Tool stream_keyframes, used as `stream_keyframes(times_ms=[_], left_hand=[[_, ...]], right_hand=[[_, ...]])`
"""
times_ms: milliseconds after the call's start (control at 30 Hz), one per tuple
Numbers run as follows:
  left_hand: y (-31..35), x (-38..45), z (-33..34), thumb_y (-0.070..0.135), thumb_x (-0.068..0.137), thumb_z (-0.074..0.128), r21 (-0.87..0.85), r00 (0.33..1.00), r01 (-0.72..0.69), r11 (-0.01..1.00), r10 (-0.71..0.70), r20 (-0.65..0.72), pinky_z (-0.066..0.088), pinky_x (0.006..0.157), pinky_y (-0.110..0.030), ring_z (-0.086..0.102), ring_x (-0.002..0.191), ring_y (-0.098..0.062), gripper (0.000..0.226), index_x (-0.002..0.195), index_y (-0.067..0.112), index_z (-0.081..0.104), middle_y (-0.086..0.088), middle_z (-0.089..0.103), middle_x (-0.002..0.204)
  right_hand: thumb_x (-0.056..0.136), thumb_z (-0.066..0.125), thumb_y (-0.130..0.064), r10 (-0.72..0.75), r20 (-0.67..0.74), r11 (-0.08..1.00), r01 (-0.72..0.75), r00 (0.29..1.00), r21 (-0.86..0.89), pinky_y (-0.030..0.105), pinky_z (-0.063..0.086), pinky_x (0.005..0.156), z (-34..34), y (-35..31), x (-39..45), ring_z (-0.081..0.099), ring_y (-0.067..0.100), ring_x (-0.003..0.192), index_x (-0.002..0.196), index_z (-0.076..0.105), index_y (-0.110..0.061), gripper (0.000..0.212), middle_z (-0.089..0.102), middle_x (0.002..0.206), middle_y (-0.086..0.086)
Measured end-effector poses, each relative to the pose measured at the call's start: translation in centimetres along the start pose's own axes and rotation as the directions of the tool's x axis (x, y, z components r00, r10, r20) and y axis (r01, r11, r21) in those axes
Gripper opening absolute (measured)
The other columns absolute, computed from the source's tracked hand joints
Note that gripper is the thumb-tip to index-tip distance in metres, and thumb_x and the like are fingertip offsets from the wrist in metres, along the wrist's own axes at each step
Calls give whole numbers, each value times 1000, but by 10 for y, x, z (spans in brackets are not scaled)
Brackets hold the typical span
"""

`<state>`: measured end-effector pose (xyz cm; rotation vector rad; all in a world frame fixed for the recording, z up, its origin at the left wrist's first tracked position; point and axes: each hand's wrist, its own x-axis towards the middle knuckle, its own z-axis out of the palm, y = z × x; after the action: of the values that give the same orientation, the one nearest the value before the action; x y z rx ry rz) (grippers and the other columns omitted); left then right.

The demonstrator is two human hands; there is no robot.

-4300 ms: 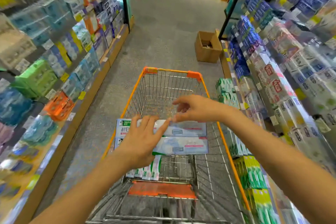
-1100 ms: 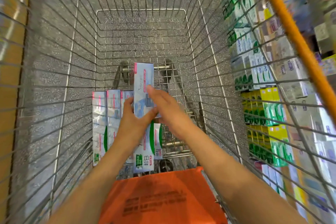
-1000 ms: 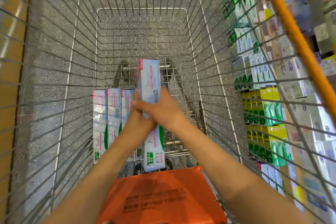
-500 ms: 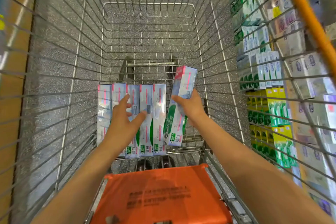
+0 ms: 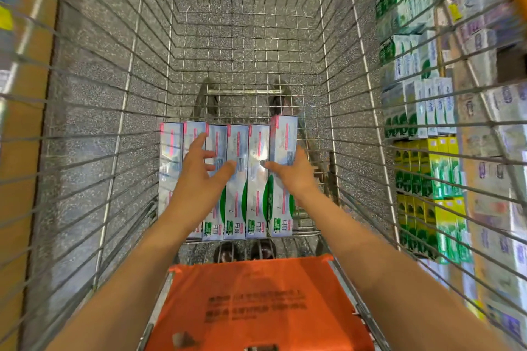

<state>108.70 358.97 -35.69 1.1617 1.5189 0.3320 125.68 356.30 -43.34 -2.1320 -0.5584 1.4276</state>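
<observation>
Seating the last toothpaste box [image 5: 283,142], pinched in the right hand [image 5: 293,174], beside the row of boxes [image 5: 236,208] under the wide-spread left hand [image 5: 204,177]; next, probably lowering it flush, then letting go.

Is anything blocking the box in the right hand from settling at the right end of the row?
Nothing visible does. The right hand holds the box against the right end of the row of boxes; the left hand is over boxes further left.
</observation>
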Motion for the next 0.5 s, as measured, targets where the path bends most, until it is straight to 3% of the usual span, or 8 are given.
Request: stream_keyframes(times_ms=[133,333,500], left_hand=[[-2,2,-3,33,91,56,-20,1000,15,1000,-15,-5,37,82,-32,44,111,-15,70,148,30,16,4,40,127],[-4,-1,2,32,92,55,-9,999,26,1000,-25,24,36,82,-31,46,109,-15,69,149,29,15,2,43,131],[-1,-6,6,30,92,55,22,999,26,999,-27,35,36,80,-28,45,107,-13,70,149,27,15,2,44,129]], right_hand=[[83,72,-19,-4,4,999,4,1000,-33,23,38,87,4,8,0,48,24,121,139,34,-9,69,51,132,6],[83,73,-19,7,8,994,-6,1000,-111,23,38,82,8,16,6,54,25,116,134,38,-8,63,55,129,9],[82,72,-31,49,80,977,-31,996,-210,34,42,95,3,18,13,50,29,120,137,33,-6,71,51,132,14]])
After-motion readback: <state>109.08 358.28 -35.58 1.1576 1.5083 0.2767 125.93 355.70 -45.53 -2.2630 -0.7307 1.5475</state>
